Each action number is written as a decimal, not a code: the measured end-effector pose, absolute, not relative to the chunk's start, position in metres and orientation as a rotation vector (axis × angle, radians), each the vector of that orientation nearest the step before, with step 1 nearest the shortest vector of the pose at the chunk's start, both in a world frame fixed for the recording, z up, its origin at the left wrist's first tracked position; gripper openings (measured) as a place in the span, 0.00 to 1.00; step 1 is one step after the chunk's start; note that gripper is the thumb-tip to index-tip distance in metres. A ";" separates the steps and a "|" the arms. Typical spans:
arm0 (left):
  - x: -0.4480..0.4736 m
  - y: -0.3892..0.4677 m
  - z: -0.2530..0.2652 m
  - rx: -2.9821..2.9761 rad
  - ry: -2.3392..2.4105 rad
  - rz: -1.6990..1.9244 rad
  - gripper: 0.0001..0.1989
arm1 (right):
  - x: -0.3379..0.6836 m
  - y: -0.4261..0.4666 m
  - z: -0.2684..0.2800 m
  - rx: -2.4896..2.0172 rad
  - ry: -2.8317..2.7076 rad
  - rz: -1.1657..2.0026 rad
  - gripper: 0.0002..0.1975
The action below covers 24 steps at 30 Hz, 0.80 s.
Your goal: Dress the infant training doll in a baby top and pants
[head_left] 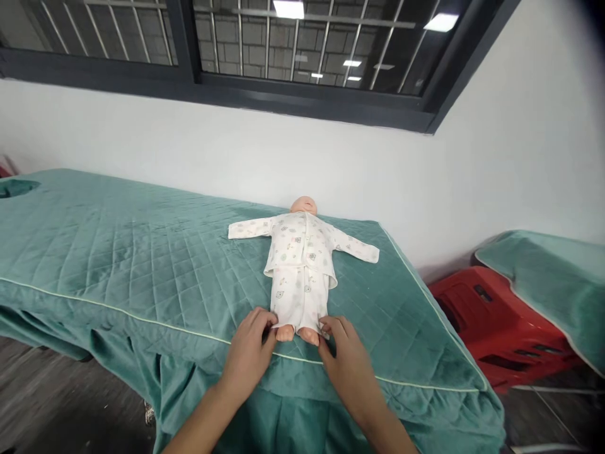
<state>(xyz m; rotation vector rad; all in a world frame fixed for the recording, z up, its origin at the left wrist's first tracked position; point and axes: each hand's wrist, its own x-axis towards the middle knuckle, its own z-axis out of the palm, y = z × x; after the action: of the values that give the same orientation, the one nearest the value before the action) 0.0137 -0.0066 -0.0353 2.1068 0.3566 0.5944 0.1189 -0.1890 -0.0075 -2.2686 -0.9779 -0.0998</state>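
A baby doll [304, 205] lies on its back on the green quilted bed cover [189, 252], its head by the wall and its feet towards me. It wears a white printed top [300, 239] with both sleeves spread wide, and matching white trousers [299, 296]. My left hand [251, 347] is closed at the left trouser cuff, beside one bare foot [285, 333]. At the other cuff my right hand [347, 353] pinches the hem, close to the second foot [309, 336]. Both feet stick out below the cuffs.
The bed's near edge, with pale piping, runs in front of me. A white wall [189, 145] and a dark-framed barred window [307, 98] rise behind. On the right stands a red plastic stool [501, 321] partly covered by green cloth [553, 271].
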 end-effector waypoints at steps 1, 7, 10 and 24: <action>0.012 -0.008 -0.031 2.076 0.371 0.594 0.07 | 0.117 -0.188 -0.004 -2.228 -0.988 -0.102 0.06; -0.001 -0.021 -0.008 1.934 0.492 0.637 0.11 | 0.106 -0.190 0.019 -2.063 -1.059 -0.174 0.02; -0.003 -0.025 -0.012 1.898 0.523 0.646 0.11 | 0.106 -0.190 0.016 -2.128 -1.112 -0.119 0.04; -0.003 -0.031 -0.028 1.830 0.630 0.694 0.09 | 0.103 -0.151 0.007 -2.188 -1.289 -0.307 0.07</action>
<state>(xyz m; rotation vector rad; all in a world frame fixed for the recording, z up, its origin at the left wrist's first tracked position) -0.0025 -0.0309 -0.0276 1.8301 0.6297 0.6943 0.1034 -0.1511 0.0073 -2.1883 -1.2893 -0.3069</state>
